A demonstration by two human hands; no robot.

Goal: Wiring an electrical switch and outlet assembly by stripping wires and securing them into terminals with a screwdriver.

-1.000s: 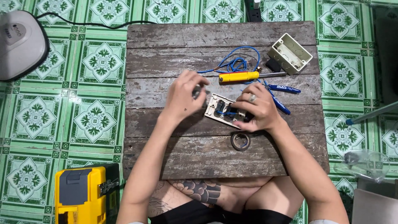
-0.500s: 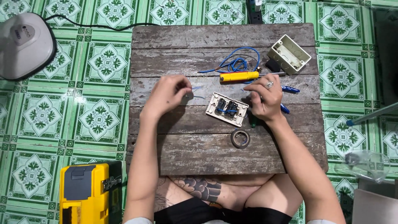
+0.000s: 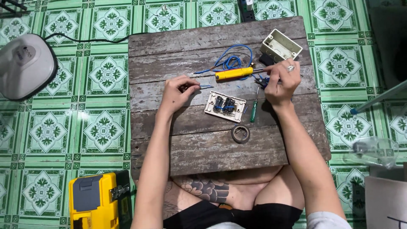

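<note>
My left hand (image 3: 177,91) pinches a short piece of blue wire (image 3: 206,86) over the wooden board (image 3: 203,152). My right hand (image 3: 280,80), a ring on one finger, closes around blue-handled pliers (image 3: 259,80) at the board's right. Between the hands lies a white switch plate (image 3: 224,106), back side up, with blue wiring in it. A green-handled screwdriver (image 3: 253,108) rests just right of the plate. A yellow-handled screwdriver (image 3: 232,74) and a coil of blue wire (image 3: 231,60) lie beyond it.
A white junction box (image 3: 280,46) stands at the board's far right corner. A dark tape roll (image 3: 240,133) lies near me. On the green tiled floor are a yellow tool case (image 3: 94,202), a grey round appliance (image 3: 25,64) and a clear plastic container (image 3: 373,150).
Both hands have left the switch plate. The left drew back to the left with the wire piece. The right rose to the pliers, and the green screwdriver now lies beside the plate.
</note>
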